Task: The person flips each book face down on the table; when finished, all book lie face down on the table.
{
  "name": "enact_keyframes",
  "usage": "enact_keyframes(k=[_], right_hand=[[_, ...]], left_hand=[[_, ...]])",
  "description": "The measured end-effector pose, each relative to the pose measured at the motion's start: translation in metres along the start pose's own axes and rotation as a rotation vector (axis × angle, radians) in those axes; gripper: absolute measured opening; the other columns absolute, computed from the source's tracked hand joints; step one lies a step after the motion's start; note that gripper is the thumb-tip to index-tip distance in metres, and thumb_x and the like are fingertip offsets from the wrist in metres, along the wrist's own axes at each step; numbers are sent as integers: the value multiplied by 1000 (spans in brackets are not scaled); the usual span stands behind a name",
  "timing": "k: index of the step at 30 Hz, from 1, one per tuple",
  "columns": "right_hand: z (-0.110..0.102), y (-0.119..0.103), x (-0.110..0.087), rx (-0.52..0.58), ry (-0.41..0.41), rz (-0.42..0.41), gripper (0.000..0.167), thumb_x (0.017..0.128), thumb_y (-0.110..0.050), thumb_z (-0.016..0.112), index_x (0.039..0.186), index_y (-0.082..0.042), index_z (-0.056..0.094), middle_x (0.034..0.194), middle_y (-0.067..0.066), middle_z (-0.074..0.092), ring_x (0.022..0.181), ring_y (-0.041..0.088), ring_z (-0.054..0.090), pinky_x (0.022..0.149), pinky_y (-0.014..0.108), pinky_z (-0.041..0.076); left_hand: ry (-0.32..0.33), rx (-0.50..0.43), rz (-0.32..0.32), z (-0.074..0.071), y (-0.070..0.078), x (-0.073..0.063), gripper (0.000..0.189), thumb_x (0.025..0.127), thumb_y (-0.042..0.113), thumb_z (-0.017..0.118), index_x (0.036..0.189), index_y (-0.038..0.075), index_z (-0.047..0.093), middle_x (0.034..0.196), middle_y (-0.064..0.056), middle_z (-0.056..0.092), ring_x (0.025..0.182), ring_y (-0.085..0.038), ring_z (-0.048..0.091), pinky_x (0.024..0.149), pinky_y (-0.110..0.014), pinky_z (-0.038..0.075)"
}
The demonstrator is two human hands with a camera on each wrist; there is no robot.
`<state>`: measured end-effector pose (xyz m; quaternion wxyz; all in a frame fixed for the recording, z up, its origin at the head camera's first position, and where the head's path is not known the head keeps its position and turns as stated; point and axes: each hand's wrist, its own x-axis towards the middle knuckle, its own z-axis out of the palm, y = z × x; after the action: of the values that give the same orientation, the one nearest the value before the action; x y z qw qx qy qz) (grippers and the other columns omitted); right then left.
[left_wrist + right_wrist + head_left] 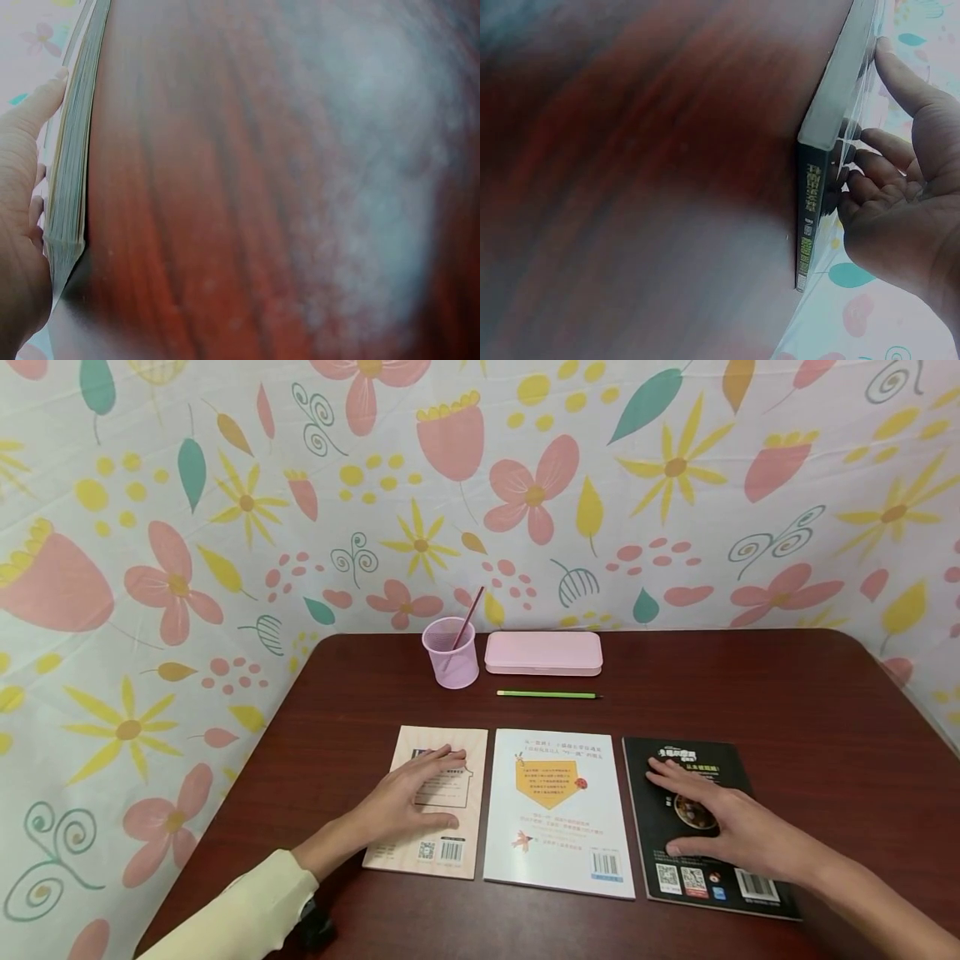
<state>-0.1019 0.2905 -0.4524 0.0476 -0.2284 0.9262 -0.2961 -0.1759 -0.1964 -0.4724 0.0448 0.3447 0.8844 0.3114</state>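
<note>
Three books lie flat in a row on the dark wooden table. My left hand (408, 797) rests on the cream book (461, 860) at the left, fingers extended and thumb spread. On the black book (652, 768) at the right, my right hand (731, 827) rests the same way, fingers spread over its cover. Between them lies a white book (555, 852) with an orange banner, touched by neither hand. The left wrist view shows the cream book's page edges (75, 150) beside the hand. In the right wrist view the black book's spine (810, 217) faces the camera.
Behind the books, a green pencil (551, 695) lies crosswise. Farther back are a pink pencil case (543, 653) and a lilac mesh cup (453, 664) holding one dark red pencil (468, 617). A flower-patterned cloth (525, 552) hangs along the table's back edge.
</note>
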Motion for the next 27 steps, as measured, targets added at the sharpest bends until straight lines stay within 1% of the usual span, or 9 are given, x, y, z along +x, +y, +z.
enact_keyframes(k=[3, 6, 8, 13, 15, 20, 22, 25, 27], right_hand=[[0, 0, 0, -3, -5, 10, 95, 83, -61, 82, 161, -19, 49, 169, 13, 37, 150, 33, 41, 97, 25, 52], [-1, -1, 0, -4, -8, 10, 95, 83, -62, 82, 161, -20, 49, 169, 13, 37, 148, 39, 42, 98, 26, 52], [0, 0, 1, -1, -6, 7, 95, 83, -62, 82, 161, -20, 49, 169, 13, 37, 149, 36, 41, 97, 26, 52], [1, 0, 1, 4, -2, -4, 94, 84, -61, 81, 161, -20, 48, 169, 13, 37, 152, 23, 38, 97, 25, 52], [1, 0, 1, 2, -2, -5, 94, 84, -61, 81, 161, -20, 48, 169, 13, 37, 151, 25, 38, 97, 25, 52], [0, -1, 1, -1, -10, 4, 95, 83, -62, 81, 161, -20, 48, 170, 13, 36, 149, 38, 41, 98, 27, 52], [0, -1, 1, 0, -13, 6, 95, 83, -62, 81, 161, -19, 48, 170, 13, 36, 149, 41, 41, 99, 28, 52], [0, -1, 2, 2, -13, 3, 94, 84, -61, 81, 161, -19, 48, 170, 13, 36, 150, 37, 40, 99, 27, 52], [0, -1, 2, 4, -9, -6, 94, 84, -61, 81, 161, -19, 49, 170, 13, 36, 152, 29, 38, 98, 25, 52]], left_hand=[[2, 2, 2, 0, 0, 0, 87, 83, 40, 92, 158, 21, 53, 165, 5, 47, 157, -27, 34, 124, -59, 29], [5, 1, 6, 0, 0, 0, 87, 83, 39, 93, 158, 20, 53, 164, 5, 47, 156, -28, 34, 124, -59, 29], [7, 0, 10, 0, 0, 0, 87, 83, 39, 93, 158, 20, 53, 164, 5, 47, 156, -28, 34, 124, -58, 29], [8, 0, 19, 0, -2, 1, 86, 83, 39, 93, 157, 20, 53, 164, 5, 47, 157, -27, 34, 126, -56, 27], [8, 0, 23, 0, -2, 1, 86, 83, 39, 93, 157, 20, 54, 164, 6, 47, 157, -26, 34, 126, -55, 27], [6, 3, 33, 1, -4, 1, 85, 84, 40, 92, 157, 20, 54, 164, 6, 47, 157, -26, 34, 126, -55, 28], [4, 2, 33, 1, -4, 1, 85, 84, 40, 92, 157, 20, 54, 164, 6, 47, 157, -26, 34, 126, -55, 28], [4, 0, 32, 1, -5, 1, 85, 84, 40, 92, 157, 20, 54, 164, 6, 47, 157, -26, 34, 125, -56, 28], [5, 2, 35, 1, -5, 1, 85, 84, 40, 92, 157, 20, 54, 164, 6, 47, 157, -26, 34, 125, -56, 29]])
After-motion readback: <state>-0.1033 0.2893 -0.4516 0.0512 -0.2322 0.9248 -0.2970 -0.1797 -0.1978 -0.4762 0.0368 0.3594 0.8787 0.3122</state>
